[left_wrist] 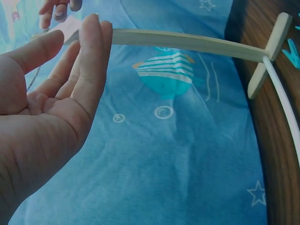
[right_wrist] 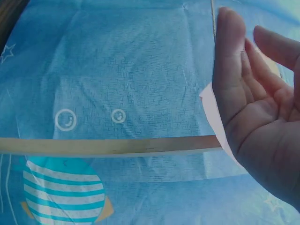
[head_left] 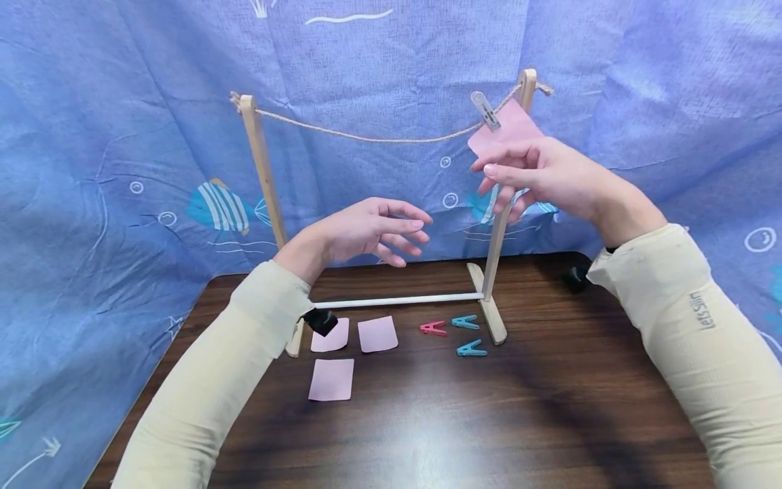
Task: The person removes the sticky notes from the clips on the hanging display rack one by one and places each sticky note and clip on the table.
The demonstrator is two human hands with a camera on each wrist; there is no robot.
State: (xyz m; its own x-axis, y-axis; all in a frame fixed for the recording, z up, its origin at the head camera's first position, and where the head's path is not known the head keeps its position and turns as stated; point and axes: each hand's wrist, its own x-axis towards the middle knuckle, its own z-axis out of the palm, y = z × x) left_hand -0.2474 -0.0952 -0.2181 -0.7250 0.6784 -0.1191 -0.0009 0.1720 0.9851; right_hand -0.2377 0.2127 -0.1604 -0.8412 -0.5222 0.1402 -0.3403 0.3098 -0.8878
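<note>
A pink paper square [head_left: 516,125] hangs askew from the right part of a sagging rope [head_left: 379,140], held by a grey clothespin [head_left: 485,111]. Just below and in front of that paper is my right hand [head_left: 544,173], fingers loosely bent with nothing between them. The right wrist view shows a strip of the paper [right_wrist: 213,110] behind this hand [right_wrist: 262,98]. My left hand [head_left: 375,231] hovers under the rope's middle, palm turned inward and fingers relaxed. In the left wrist view its palm [left_wrist: 56,103] is bare.
Three pink squares [head_left: 332,380] lie on the dark wooden table [head_left: 415,394], one partly covered by the left wrist camera. Right of them are a red clothespin [head_left: 433,329] and two blue clothespins [head_left: 471,349]. Wooden posts [head_left: 264,166] and a white bar [head_left: 397,299] form the stand.
</note>
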